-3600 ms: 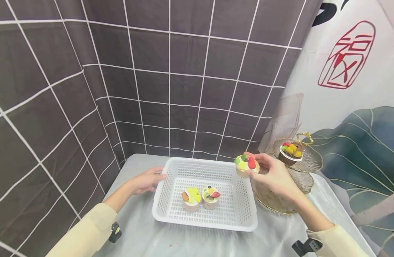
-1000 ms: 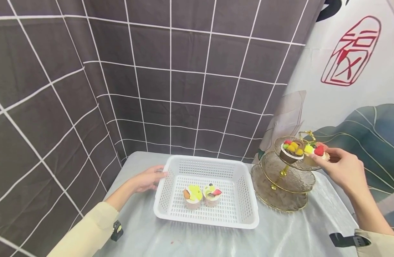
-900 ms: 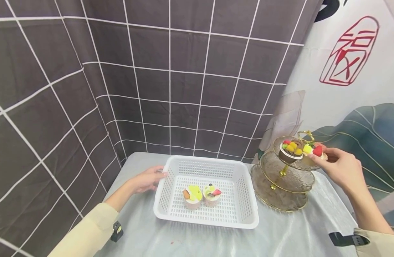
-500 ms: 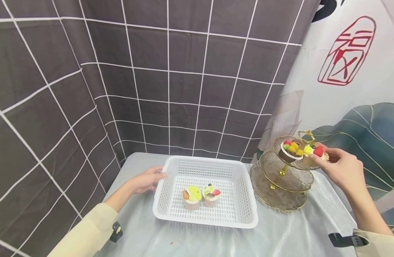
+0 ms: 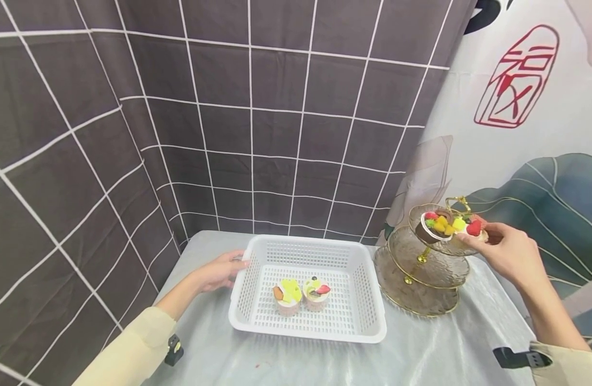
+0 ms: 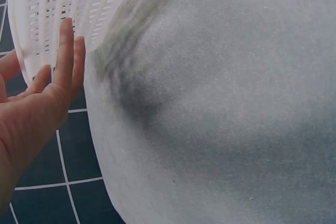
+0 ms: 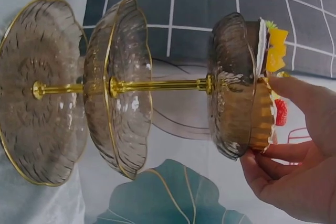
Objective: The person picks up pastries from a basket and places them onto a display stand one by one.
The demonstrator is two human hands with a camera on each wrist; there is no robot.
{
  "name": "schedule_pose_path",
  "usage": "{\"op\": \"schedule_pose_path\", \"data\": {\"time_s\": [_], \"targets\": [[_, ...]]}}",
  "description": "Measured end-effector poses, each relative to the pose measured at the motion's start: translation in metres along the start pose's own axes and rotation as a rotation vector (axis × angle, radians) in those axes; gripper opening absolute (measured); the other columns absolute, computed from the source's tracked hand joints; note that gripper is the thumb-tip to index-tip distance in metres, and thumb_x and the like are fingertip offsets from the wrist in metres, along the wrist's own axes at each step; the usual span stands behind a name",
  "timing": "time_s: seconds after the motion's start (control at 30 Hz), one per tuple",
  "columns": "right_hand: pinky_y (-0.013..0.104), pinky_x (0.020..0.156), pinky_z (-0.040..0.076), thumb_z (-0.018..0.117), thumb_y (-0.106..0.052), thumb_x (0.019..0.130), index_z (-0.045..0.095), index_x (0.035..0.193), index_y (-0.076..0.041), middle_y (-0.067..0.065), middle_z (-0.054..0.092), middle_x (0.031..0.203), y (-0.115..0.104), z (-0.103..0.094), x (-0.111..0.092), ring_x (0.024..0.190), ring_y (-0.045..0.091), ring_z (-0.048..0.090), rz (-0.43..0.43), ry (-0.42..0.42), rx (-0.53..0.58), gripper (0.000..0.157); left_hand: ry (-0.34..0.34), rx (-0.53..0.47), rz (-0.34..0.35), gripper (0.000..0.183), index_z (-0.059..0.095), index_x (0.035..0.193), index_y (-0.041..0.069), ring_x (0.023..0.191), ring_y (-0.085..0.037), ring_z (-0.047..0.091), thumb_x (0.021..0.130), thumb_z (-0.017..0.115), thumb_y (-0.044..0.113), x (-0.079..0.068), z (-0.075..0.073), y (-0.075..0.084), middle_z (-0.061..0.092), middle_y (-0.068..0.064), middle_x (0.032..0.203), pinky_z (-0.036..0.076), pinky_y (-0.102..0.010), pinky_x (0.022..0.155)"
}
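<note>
My right hand pinches a fruit-topped cupcake between thumb and fingers at the right side of the stand's top tier. A chocolate cupcake with orange fruit pieces sits beside it on that tier. In the right wrist view, the held cupcake's pale cup is at the glass top plate. My left hand holds the left rim of a white plastic basket. The left wrist view shows straight fingers along the basket's outer wall, the thumb at the rim. Two cupcakes stand in the basket.
The three-tiered glass stand with gold trim stands right of the basket. A shiny pale cloth covers the table. Behind hang a dark grid-patterned curtain and a printed backdrop.
The right hand has carried the cupcake from above the basket's right edge to the stand's top tier. Over the last second it has barely moved. The left hand stays at the basket.
</note>
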State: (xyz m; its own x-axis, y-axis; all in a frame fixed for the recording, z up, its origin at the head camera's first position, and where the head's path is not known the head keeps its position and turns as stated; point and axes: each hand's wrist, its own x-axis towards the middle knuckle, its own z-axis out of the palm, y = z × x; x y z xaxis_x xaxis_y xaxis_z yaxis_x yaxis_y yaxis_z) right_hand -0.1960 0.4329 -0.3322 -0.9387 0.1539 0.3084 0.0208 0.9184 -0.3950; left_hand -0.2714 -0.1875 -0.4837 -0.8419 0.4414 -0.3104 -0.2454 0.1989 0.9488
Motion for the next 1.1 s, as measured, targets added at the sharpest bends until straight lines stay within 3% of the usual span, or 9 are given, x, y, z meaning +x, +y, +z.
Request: {"op": "schedule_pose_path", "data": {"time_s": [0.2, 0.5, 0.8, 1.1], "targets": [[0.043, 0.065, 0.044, 0.072, -0.050, 0.098, 0.060, 0.129, 0.016, 0.036, 0.067, 0.108, 0.0007, 0.0013, -0.0003, 0.097, 0.049, 0.060, 0.037, 0.013, 0.015, 0.074, 0.001, -0.008, 0.003, 0.058, 0.029, 0.162, 0.000, 0.134, -0.045, 0.059, 0.113, 0.049, 0.024, 0.0009, -0.0010, -0.0016, 0.055, -0.027, 0.148, 0.059, -0.059, 0.098], [0.042, 0.064, 0.047, 0.070, -0.051, 0.099, 0.054, 0.137, 0.018, 0.039, 0.061, 0.121, -0.0033, 0.0040, -0.0034, 0.105, 0.051, 0.055, 0.177, 0.061, 0.082, 0.080, -0.006, -0.007, 0.006, 0.057, 0.028, 0.162, -0.002, 0.135, -0.047, 0.057, 0.114, 0.047, 0.023, -0.0029, 0.0030, 0.0022, 0.054, -0.029, 0.149, 0.059, -0.060, 0.099], [0.043, 0.065, 0.046, 0.072, -0.050, 0.098, 0.055, 0.134, 0.018, 0.039, 0.062, 0.115, -0.0064, 0.0045, -0.0015, 0.100, 0.051, 0.057, 0.110, 0.041, 0.038, 0.079, -0.007, -0.013, 0.008, 0.059, 0.029, 0.162, -0.002, 0.135, -0.046, 0.057, 0.113, 0.050, 0.024, -0.0021, 0.0010, 0.0009, 0.054, -0.029, 0.149, 0.059, -0.059, 0.099], [0.054, 0.072, 0.049, 0.069, -0.053, 0.099, 0.055, 0.137, 0.016, 0.041, 0.062, 0.121, -0.0004, 0.0026, -0.0014, 0.107, 0.054, 0.058, 0.076, 0.012, 0.046, 0.081, -0.002, -0.015, 0.005, 0.059, 0.028, 0.162, -0.002, 0.134, -0.047, 0.058, 0.113, 0.049, 0.023, -0.0032, 0.0016, 0.0025, 0.054, -0.031, 0.149, 0.060, -0.059, 0.099]]}}
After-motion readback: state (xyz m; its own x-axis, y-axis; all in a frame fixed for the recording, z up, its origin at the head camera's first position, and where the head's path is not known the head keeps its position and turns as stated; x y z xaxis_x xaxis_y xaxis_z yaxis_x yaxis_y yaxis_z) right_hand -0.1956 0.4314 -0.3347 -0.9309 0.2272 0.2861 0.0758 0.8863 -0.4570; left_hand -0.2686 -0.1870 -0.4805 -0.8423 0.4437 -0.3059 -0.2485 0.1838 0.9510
